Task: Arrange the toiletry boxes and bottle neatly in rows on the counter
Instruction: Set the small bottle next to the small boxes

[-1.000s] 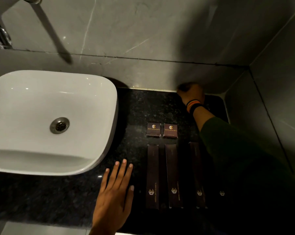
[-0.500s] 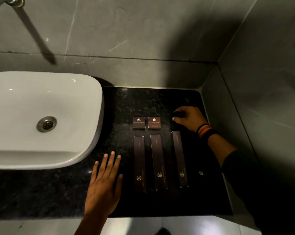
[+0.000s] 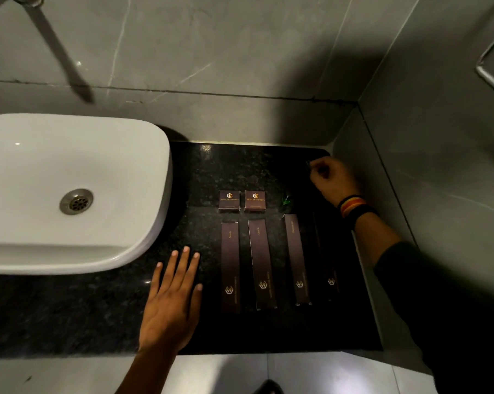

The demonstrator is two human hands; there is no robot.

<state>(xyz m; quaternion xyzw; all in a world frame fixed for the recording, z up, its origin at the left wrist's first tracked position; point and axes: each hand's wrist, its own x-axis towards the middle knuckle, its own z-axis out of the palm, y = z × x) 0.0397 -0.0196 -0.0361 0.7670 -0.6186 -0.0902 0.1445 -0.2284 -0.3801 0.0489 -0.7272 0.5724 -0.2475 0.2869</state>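
Two small square brown boxes point(image 3: 229, 201) point(image 3: 255, 200) lie side by side on the black counter point(image 3: 211, 172). In front of them several long brown boxes lie in a row: point(image 3: 230, 265), point(image 3: 262, 263), point(image 3: 297, 257), and one in deep shadow point(image 3: 328, 260). A small dark item with a green glint point(image 3: 286, 199), possibly the bottle, sits right of the square boxes. My left hand point(image 3: 173, 300) rests flat on the counter left of the long boxes, fingers spread. My right hand point(image 3: 332, 180) is curled near the back right corner. A small dark thing point(image 3: 308, 163) at its fingertips is unclear.
A white basin point(image 3: 69, 191) fills the counter's left side, with a tap point(image 3: 26, 0) above it. Grey tiled walls close off the back and right. A metal rail point(image 3: 490, 69) hangs on the right wall. The counter's front edge runs just behind my left wrist.
My right hand has moved from beside the square boxes back toward the rear right corner, leaving the dark green-glinting item by the boxes. My left hand has stayed flat.
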